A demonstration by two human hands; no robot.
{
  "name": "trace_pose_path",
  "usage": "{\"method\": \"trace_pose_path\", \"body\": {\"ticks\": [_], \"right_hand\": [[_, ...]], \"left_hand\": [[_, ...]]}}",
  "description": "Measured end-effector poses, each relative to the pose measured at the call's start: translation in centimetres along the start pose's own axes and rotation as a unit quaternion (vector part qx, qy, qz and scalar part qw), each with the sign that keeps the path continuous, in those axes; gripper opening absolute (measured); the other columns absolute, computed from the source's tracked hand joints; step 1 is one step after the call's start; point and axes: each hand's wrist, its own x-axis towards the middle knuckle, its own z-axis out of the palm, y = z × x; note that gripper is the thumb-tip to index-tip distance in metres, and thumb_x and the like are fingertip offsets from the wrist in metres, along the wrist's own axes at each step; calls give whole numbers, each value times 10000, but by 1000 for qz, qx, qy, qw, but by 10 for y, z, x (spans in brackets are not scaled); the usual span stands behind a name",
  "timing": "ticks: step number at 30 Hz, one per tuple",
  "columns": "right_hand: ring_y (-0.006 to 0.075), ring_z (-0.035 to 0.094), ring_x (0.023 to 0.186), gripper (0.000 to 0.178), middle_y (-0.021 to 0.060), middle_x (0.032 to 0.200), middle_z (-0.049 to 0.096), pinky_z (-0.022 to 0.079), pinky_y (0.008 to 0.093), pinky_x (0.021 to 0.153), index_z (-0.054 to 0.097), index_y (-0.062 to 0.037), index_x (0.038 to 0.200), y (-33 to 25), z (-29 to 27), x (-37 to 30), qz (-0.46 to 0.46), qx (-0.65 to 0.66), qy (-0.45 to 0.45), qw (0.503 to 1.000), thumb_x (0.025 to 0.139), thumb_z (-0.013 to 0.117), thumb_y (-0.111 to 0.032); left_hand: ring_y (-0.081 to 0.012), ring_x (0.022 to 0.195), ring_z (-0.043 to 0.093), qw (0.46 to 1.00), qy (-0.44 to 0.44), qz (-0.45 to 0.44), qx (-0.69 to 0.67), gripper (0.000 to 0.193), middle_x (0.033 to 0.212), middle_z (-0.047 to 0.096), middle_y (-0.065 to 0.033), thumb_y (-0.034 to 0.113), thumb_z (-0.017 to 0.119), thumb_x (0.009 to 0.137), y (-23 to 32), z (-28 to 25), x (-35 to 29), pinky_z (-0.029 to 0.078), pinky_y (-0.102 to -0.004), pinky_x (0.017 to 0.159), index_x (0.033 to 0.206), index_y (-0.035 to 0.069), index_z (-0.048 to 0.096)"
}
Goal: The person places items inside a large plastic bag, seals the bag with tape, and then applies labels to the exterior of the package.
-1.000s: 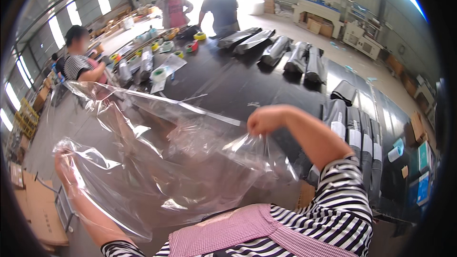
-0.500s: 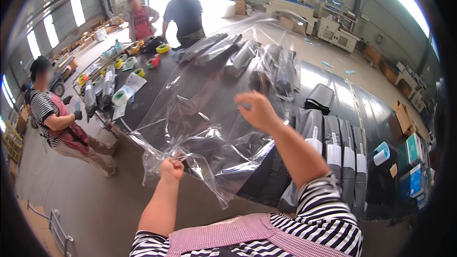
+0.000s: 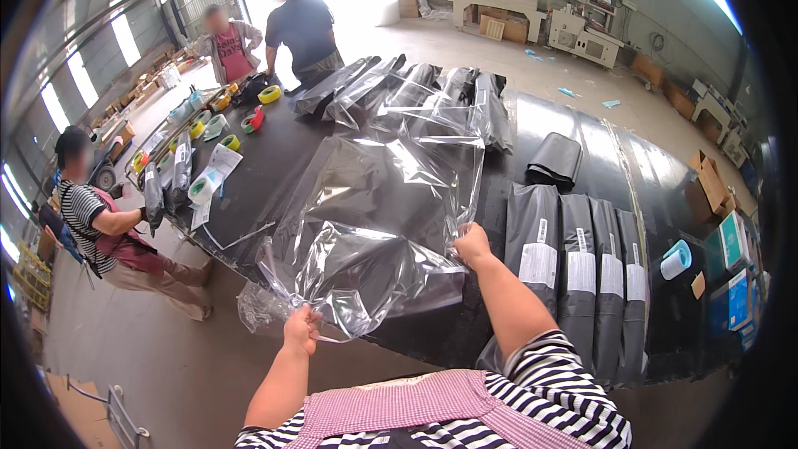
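Note:
A large clear plastic sheet or bag [image 3: 378,191] lies crumpled and shiny over the black tabletop in front of me. My left hand [image 3: 301,328] is closed on its gathered near-left corner, by the table's front edge. Further right and farther from me, my right hand [image 3: 472,244] pinches the sheet's right edge. The far part of the sheet reaches several dark grey wrapped bundles [image 3: 411,91] at the back. Just right of my right hand stand several grey packages [image 3: 539,220] with white labels, side by side.
A folded dark grey bag [image 3: 555,160] lies behind the packages. Tape rolls [image 3: 199,189] and papers cover the table's left end, where a co-worker [image 3: 104,220] in a striped shirt stands. Two other people are at the far side. A blue roll [image 3: 676,259] and boxes [image 3: 736,241] sit at the right.
My right hand has come down from above the sheet, its fingers closing on the right edge. The billowing sheet has sunk onto the table. The left-hand co-worker now touches a dark package.

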Motion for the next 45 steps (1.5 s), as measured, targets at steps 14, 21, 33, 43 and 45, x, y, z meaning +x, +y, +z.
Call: {"method": "trace_pose_path", "body": {"ticks": [14,21,33,43,45], "right_hand": [[347,414,1334,984,198,1439,427,408,445,1055,329,-59,1480,-19,-116,-98,-11,-520,203,830,703,827,-400],[354,572,1198,1405,256,1316,547,459,421,1022,-41,-83,1560,-14,-130,-170,227,-439,87,865,577,860,-524],[327,591,1177,1205,212,1263,603,447,384,1028,193,-43,1534,12,-81,-305,129,-160,97,974,577,873,-318],[197,598,1035,891,88,1152,618,479,316,912,494,45,1307,37,1,-492,107,319,22,941,566,838,-310],[206,597,1050,885,95,1167,618,475,326,922,493,49,1309,-11,3,-492,66,326,-24,943,541,826,-241]], "left_hand": [[-373,1458,236,407,-333,449,723,958,1601,218,-133,324,835,667,41,-23,-9,178,-606,1151,1494,216,363],[-346,1493,140,257,-366,459,768,862,1618,183,-123,441,746,766,20,15,-11,119,-593,1172,1508,249,351],[-342,1296,485,368,-429,524,636,429,1366,568,-144,391,576,945,25,71,45,376,-452,1060,1266,107,596],[-329,916,638,334,-479,453,674,331,923,675,-118,380,659,884,22,98,19,511,-429,806,875,51,690],[-335,962,645,325,-552,389,662,293,989,690,-128,342,656,884,15,112,17,512,-425,835,944,60,713]]}}
